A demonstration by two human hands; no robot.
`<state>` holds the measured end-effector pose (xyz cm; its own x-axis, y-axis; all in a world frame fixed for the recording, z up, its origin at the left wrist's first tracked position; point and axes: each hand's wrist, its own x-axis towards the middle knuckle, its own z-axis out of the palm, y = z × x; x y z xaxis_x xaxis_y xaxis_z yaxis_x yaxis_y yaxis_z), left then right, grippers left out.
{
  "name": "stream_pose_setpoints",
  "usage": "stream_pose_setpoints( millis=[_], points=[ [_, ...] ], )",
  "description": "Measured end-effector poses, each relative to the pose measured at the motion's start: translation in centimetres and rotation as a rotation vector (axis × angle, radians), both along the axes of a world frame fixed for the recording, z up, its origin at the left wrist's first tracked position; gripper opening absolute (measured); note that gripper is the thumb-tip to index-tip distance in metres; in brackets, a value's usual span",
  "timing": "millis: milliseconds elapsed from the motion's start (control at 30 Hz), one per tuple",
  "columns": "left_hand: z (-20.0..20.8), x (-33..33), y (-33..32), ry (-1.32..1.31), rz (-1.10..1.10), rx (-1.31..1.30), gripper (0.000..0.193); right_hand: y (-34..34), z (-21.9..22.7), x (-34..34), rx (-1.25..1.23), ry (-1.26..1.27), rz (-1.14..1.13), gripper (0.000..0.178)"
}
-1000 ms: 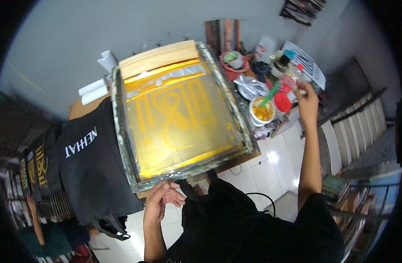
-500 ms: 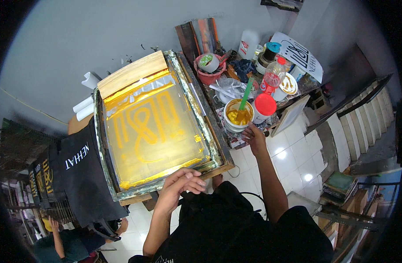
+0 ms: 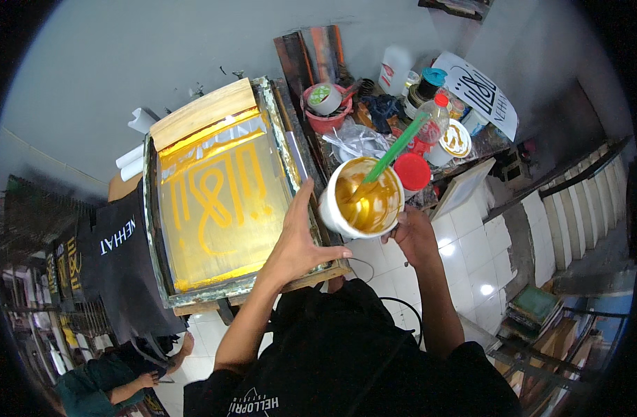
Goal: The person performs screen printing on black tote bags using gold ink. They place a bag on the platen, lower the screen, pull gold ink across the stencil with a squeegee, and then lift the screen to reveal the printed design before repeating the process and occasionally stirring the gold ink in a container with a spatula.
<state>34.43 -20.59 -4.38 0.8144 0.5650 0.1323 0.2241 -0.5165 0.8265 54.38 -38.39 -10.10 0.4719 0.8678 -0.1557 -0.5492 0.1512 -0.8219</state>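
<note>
My right hand (image 3: 414, 235) grips the rim of a white tub (image 3: 330, 212) on its right side, holding it up and tilted toward me. Inside lies glossy gold ink (image 3: 380, 208), with a green-handled stirrer (image 3: 402, 147) leaning in it. My left hand (image 3: 297, 243) is open, thumb and fingers spread, close to the tub's left side; whether it touches cannot be told. To the left lies a screen-printing frame (image 3: 218, 290) with a yellow-gold design on its mesh. A wooden squeegee (image 3: 204, 115) rests across its far end, above a band of gold ink.
A cluttered bench to the right holds a red-lidded jar (image 3: 412, 171), a clear bottle (image 3: 435, 117), a pink bucket (image 3: 324, 124) and a plastic bag (image 3: 357, 141). Black fabric (image 3: 127, 257) hangs left of the frame. Another person (image 3: 99, 382) is at lower left.
My right hand has taken hold of the white tub and lifted it off the bench toward me. My left hand has moved up and right, opening beside it.
</note>
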Motion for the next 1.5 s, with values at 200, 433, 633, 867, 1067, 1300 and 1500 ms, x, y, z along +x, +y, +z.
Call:
stream_pose_setpoints(
  millis=[200, 433, 633, 867, 1067, 1300, 1500],
  points=[
    [1.6, -1.4, 1.9, -0.139, -0.117, -0.168, 0.123, 0.9, 7.2, -1.6, -0.281, -0.262, 0.268, 0.03],
    [3.7, -7.1, 2.8, -0.174, 0.071, -0.165, 0.114, 3.5, 19.4, -5.8, -0.034, -1.974, -0.155, 0.03],
    [4.9, -11.3, 4.7, -0.062, -0.019, -0.187, 0.119, 8.9, 19.0, -7.6, 0.241, -2.316, -0.09, 0.03],
    [5.9, -17.4, 7.7, -0.07, -0.06, -0.188, 0.118, 14.7, 20.5, -10.6, 0.085, -2.384, 0.61, 0.02],
    [5.7, -22.6, 11.0, -0.07, -0.019, 0.019, 0.112, 17.5, 23.1, -17.2, 0.195, -2.618, 0.519, 0.022],
    [5.5, -25.6, 13.4, -0.096, 0.172, 0.58, 0.11, 20.3, 20.2, -22.0, -0.108, -2.547, 0.583, 0.031],
    [2.9, -27.0, 15.1, -0.242, 0.171, 0.64, 0.114, 20.5, 20.5, -24.5, 0.156, -2.594, 0.235, 0.011]
  ],
)
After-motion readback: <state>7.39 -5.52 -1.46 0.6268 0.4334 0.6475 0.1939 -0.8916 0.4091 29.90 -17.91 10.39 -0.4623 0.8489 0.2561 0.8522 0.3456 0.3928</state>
